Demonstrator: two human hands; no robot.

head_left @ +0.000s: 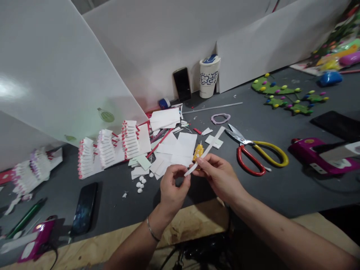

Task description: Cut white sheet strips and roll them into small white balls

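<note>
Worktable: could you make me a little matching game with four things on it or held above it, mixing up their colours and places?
1. Scissors
2. Cup
3. Strip
4. Ring

A. Pinched in the fingers of the right hand
B. One red handle, one yellow handle
C. Pale purple, lying flat
D. White with a blue pattern, standing upright

Pairs: 1-B, 2-D, 3-A, 4-C
</note>
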